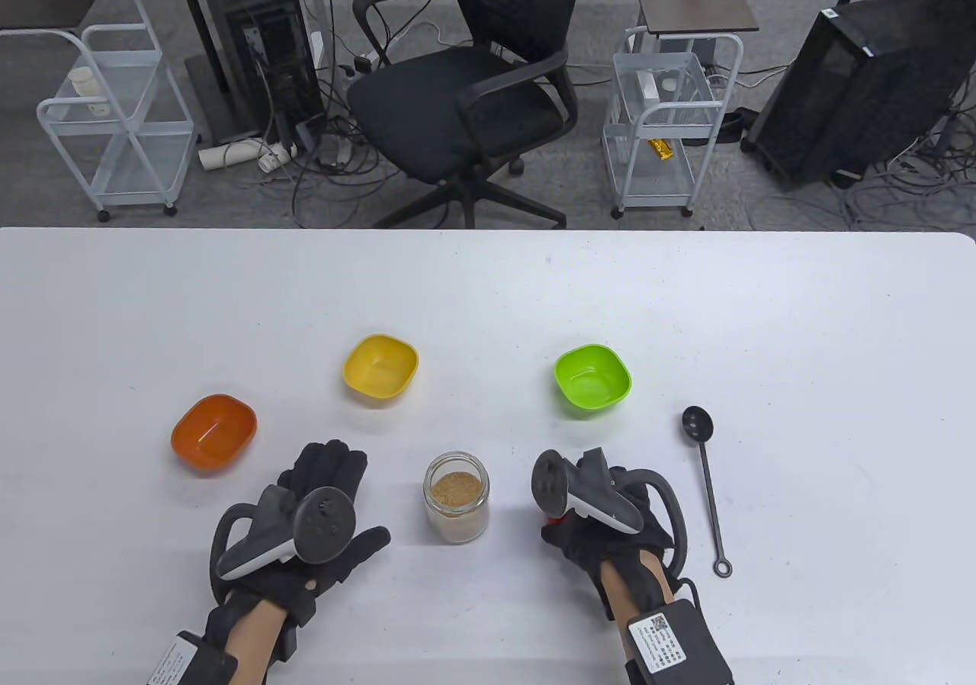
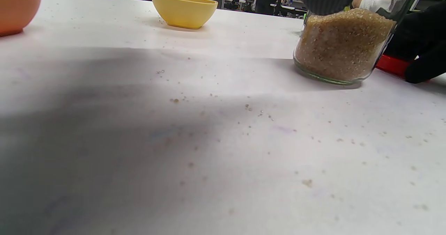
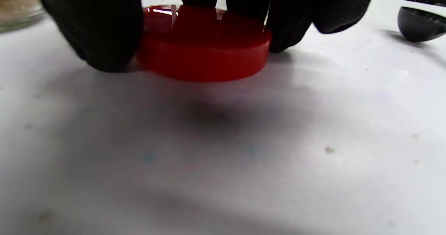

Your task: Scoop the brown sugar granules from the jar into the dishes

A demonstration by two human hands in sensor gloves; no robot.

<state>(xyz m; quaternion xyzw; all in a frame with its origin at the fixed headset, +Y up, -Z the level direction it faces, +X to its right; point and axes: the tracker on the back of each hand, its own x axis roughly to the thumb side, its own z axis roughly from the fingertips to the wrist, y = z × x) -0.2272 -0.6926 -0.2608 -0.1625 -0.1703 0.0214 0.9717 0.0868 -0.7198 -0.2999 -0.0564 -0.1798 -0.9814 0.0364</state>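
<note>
An open glass jar of brown sugar (image 1: 456,496) stands on the white table between my hands; it also shows in the left wrist view (image 2: 343,45). My right hand (image 1: 591,498) grips the jar's red lid (image 3: 204,43) just above or on the table, right of the jar. My left hand (image 1: 324,498) lies open and flat on the table left of the jar, holding nothing. The orange dish (image 1: 214,432), yellow dish (image 1: 381,368) and green dish (image 1: 592,380) sit beyond, all empty. A black long-handled spoon (image 1: 707,475) lies right of my right hand.
Loose sugar grains (image 2: 251,108) are scattered on the table (image 1: 488,296) near the jar. Beyond the far edge stand an office chair (image 1: 465,82), two white carts and computer towers.
</note>
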